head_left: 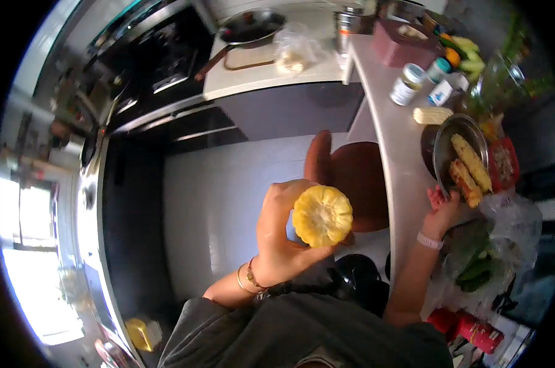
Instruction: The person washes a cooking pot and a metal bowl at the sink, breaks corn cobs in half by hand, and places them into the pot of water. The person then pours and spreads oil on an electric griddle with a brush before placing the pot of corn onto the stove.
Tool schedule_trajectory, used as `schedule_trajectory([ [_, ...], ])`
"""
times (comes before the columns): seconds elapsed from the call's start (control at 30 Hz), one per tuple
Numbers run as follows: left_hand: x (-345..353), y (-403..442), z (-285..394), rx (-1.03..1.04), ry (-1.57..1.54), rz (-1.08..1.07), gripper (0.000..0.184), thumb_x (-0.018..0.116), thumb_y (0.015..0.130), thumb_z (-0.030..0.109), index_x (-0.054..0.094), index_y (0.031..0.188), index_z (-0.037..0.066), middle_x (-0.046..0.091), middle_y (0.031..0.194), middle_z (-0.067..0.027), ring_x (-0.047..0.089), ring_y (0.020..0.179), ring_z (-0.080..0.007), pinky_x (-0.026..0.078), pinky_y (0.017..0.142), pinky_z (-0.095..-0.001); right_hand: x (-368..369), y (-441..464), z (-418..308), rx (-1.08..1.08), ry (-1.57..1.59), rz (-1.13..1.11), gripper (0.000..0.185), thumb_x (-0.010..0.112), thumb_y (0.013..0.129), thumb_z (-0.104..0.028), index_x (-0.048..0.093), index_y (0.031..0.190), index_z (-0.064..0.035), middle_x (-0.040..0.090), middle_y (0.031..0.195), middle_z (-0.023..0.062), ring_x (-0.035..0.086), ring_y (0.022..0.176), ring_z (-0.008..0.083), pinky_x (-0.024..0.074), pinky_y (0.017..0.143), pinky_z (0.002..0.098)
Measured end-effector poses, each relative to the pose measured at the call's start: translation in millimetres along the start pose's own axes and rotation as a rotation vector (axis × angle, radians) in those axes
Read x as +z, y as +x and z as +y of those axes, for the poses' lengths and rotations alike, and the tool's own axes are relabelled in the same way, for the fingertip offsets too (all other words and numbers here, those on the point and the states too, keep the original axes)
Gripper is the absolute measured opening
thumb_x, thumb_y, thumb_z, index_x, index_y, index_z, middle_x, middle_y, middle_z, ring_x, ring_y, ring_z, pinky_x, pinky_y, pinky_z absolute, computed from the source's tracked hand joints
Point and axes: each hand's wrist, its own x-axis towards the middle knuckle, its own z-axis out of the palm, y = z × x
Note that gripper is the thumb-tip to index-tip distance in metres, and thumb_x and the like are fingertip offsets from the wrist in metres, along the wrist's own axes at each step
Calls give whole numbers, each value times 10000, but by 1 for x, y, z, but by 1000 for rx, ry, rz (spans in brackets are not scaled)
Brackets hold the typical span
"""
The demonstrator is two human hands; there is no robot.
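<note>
My left hand (283, 227) is wrapped round a yellow corn cob (322, 216), whose cut end faces the camera in the middle of the view. At the right, my right hand (443, 208) touches the near rim of a metal bowl (440, 156) on the counter; its fingers are partly hidden and look bent at the rim. Inside the bowl lie a pale yellow cob (471, 162) and a browner, reddish one (465, 183). Another pale cob (432, 116) rests on the counter just beyond the bowl.
Beyond the bowl on the counter (400, 159) stand a white-labelled jar (407, 84) and a pink container (406, 46). Beside it are a red tray (503, 164) and bagged green vegetables (476, 267). A pan (253, 29) and plastic bag (292, 52) sit at the back; a brown stool (357, 184) is below.
</note>
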Motion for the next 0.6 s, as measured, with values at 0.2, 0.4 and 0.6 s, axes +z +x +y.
schedule_trajectory([
  [0.2,-86,-55,15,216,286,90,696,855,598,114,482,1175,1,539,1103,-157,565,947,-258,478,820,-343,2,-129,24,16,-214,-445,324,532,868,-152,468,1138,13,585,980,152,619,705,241,561,587,362],
  [0.4,-214,-192,22,-69,107,391,589,812,631,144,523,1121,-9,548,1034,-117,560,914,-241,447,795,-323,-18,-339,81,120,-515,-1101,300,523,833,-79,530,1122,1,577,967,59,572,719,116,492,512,256],
  [0.6,-359,-378,65,-174,487,709,548,780,630,104,526,1105,0,548,1032,-126,568,933,-244,453,824,-318,-56,-557,142,393,-751,-1878,296,523,830,-75,538,1107,25,591,971,55,554,856,126,464,757,273],
])
